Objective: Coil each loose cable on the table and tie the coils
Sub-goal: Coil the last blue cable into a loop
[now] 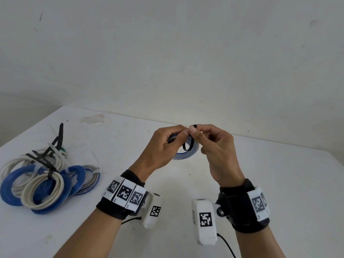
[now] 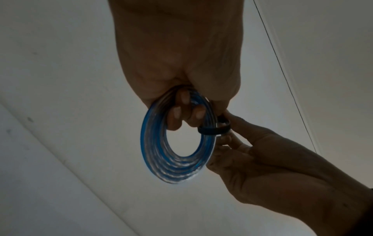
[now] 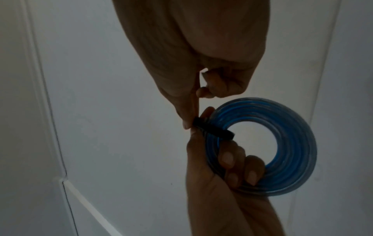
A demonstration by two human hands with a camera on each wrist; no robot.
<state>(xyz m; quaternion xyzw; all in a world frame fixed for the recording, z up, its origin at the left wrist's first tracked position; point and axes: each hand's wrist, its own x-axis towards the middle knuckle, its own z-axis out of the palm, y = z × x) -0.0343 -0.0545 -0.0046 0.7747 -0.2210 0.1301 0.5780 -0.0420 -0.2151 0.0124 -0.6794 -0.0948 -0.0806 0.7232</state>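
I see a white counter (image 1: pixel 186 183) against a bare wall, tied coils (image 1: pixel 42 183) at 9 o'clock. Left hand (image 1: pixel 158 148) grips the blue coil (image 2: pixel 177 159) upright mid-air at centre; right hand (image 1: pixel 214 146) pinches the black tie (image 2: pixel 214 129) round it.

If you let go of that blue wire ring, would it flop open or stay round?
Probably springs loose a bit: the blue coil needs the left hand gripping it. The black tie, pinched by the right hand, looks only loosely looped. It seems light.

Glossy translucent blue-and-clear plastic cable coil (image 2: pixel 177 159), matt black strap (image 2: pixel 214 130); scuffed, stained matt white table (image 1: pixel 260 183).
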